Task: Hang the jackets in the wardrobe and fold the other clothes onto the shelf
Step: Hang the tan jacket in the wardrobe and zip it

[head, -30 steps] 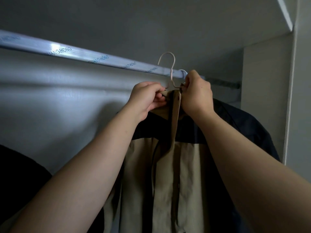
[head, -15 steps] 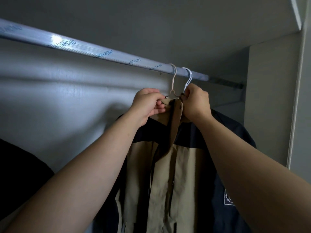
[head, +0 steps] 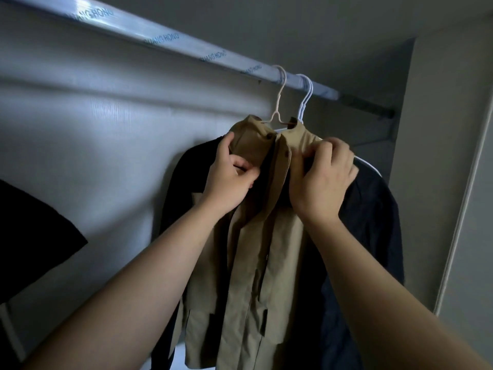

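A beige and dark blue jacket [head: 256, 276] hangs on a pale hanger [head: 278, 102] whose hook sits over the wardrobe rail [head: 160, 40]. My left hand [head: 229, 177] grips the left side of the beige collar. My right hand [head: 322, 180] pinches the right side of the collar near the shoulder. Behind it to the right hangs a dark navy jacket [head: 373, 222] on a white hanger [head: 306, 97], its hook on the same rail.
The wardrobe's back wall [head: 93, 142] is pale and the side panel [head: 440, 156] stands at the right. A black garment [head: 32, 236] shows at the left edge. The rail to the left of the hangers carries nothing.
The pale hanger's hook went from above the rail onto it. Both hands moved down from the hanger's neck to the jacket's collar.
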